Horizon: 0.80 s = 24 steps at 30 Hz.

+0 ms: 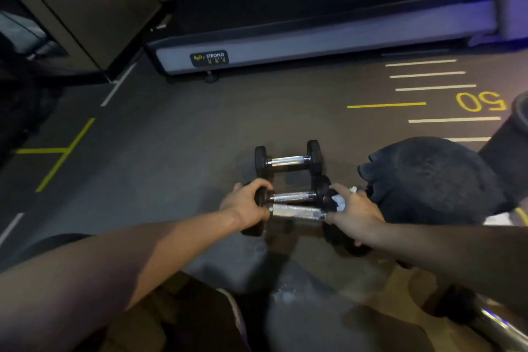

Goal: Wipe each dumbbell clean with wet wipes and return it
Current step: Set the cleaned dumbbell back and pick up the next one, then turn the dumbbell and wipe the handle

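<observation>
Three black-headed dumbbells with chrome handles lie in a row on the dark gym floor. The farthest dumbbell (288,160) lies alone. A middle dumbbell (294,196) sits just behind the nearest dumbbell (297,212), which I hold at both ends. My left hand (248,206) grips its left head. My right hand (353,210) grips its right head with a white wet wipe (340,203) pressed between fingers and rubber. The right head is mostly hidden under my hand.
A treadmill base (285,46) stands across the floor ahead. A dark bag or cloth heap (428,180) lies right of the dumbbells. A chrome bar (497,323) shows at the bottom right. Yellow and white floor markings (428,88) run to the right.
</observation>
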Motion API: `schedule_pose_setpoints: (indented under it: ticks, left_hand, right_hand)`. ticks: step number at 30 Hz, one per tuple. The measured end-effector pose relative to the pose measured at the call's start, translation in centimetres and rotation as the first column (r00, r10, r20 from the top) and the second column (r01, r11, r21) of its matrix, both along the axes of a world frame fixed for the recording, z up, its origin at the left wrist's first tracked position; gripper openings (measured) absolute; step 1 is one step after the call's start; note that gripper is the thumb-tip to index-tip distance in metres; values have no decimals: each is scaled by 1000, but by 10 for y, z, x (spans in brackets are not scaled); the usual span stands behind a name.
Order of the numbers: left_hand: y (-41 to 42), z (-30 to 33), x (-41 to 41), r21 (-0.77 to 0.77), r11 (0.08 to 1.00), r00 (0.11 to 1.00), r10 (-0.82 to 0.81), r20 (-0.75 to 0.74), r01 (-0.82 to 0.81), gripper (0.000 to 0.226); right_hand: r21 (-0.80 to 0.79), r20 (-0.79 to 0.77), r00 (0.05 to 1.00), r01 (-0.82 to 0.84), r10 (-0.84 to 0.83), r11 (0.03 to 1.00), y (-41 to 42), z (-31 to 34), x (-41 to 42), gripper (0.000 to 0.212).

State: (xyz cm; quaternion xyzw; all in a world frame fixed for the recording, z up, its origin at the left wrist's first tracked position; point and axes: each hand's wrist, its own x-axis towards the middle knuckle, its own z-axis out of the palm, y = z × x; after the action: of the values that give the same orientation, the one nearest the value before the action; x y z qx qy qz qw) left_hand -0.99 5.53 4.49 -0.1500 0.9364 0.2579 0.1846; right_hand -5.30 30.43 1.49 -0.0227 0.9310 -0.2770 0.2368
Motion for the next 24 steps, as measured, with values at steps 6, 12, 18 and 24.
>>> schedule_pose_setpoints:
  ticks: [6, 12, 18, 24]
  left_hand:
    - [16, 84, -20, -76, 997, 973, -25, -227, 8, 58]
    - [53, 150, -47, -70, 997, 922, -61, -382, 37, 52]
    - [112, 184, -73, -39, 991, 870, -132, -476, 129, 50]
    - [184, 159, -94, 41, 968, 872, -206, -445, 249, 51]
  right_hand:
    - [-131, -212, 973, 62, -89, 989, 17, 74, -11, 58]
    - [-187, -392, 902, 114, -181, 976, 54, 136, -27, 63]
    - [-182, -483, 831, 213, -276, 960, 114, 166, -33, 66]
    - [-157, -469, 807, 324, -359, 933, 186, 155, -21, 72]
